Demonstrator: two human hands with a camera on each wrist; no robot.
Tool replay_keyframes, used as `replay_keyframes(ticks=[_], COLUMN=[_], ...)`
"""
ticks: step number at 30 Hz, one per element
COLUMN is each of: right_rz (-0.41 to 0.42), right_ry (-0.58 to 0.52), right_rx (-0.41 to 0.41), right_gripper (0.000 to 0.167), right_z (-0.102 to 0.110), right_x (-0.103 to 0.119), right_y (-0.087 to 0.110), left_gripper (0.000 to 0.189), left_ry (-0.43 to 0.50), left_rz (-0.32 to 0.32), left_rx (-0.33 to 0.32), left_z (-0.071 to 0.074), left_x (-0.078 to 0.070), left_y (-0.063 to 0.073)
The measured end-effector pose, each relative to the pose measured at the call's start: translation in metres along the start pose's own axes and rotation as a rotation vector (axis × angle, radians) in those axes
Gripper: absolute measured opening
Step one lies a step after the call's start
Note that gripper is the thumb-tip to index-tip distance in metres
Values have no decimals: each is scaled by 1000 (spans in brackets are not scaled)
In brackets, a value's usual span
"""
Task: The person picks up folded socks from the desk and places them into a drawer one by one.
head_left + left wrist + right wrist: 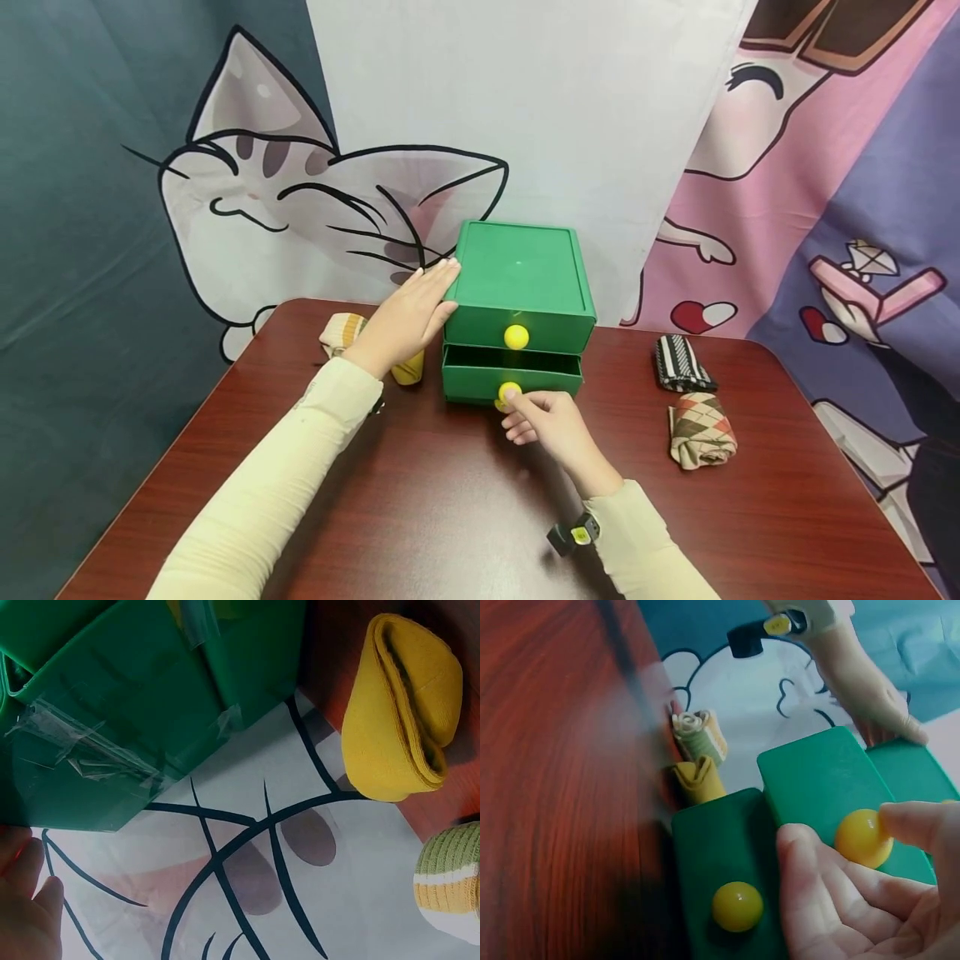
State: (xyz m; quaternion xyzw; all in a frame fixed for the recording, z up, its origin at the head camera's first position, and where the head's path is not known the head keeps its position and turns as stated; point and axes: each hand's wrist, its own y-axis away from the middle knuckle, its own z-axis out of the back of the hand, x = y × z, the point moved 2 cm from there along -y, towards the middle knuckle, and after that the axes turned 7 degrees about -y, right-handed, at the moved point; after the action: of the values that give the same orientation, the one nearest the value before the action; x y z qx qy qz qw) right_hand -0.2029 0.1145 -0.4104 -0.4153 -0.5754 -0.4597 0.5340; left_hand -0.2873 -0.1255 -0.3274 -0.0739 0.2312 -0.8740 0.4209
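A green drawer cabinet (521,267) with round yellow knobs stands at the table's back. Its upper drawer (465,323) is closed; the drawer below (472,382) is pulled partly out. My right hand (551,425) pinches the yellow knob (864,838) of that pulled-out drawer between thumb and fingers. Under it, the right wrist view shows a lower drawer (709,855) with its own knob (737,906). My left hand (412,317) rests with straight fingers against the cabinet's upper left edge. The drawer's inside is dark, its contents hidden.
Left of the cabinet lie a folded yellow sock (397,712) and a rolled striped sock (448,881), partly behind my left arm. On the right are a black-and-white striped sock (681,364) and an argyle sock (701,431). A printed cloth (555,108) hangs behind the table.
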Motion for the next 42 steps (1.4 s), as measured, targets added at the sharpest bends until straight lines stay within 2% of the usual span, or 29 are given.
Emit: replay_keyframes(ticks=[5, 12, 23, 29, 36, 42], right_rz=[11, 7, 11, 14, -5, 12], right_ry=[98, 194, 297, 391, 453, 515], right_rx=[65, 116, 209, 235, 294, 317], right_gripper=[38, 38, 39, 42, 45, 45], right_z=[-1, -2, -4, -2, -2, -4], right_x=[4, 5, 11, 13, 13, 10], right_y=[18, 38, 69, 81, 94, 100], left_gripper=[57, 56, 56, 56, 56, 56], left_ry=[2, 8, 11, -1, 8, 16], left_rz=[11, 14, -1, -13, -8, -11], left_rx=[15, 21, 14, 6, 5, -2], left_z=[0, 1, 0, -1, 0, -1], left_x=[1, -1, -1, -1, 0, 0], left_y=[1, 1, 1, -1, 0, 0])
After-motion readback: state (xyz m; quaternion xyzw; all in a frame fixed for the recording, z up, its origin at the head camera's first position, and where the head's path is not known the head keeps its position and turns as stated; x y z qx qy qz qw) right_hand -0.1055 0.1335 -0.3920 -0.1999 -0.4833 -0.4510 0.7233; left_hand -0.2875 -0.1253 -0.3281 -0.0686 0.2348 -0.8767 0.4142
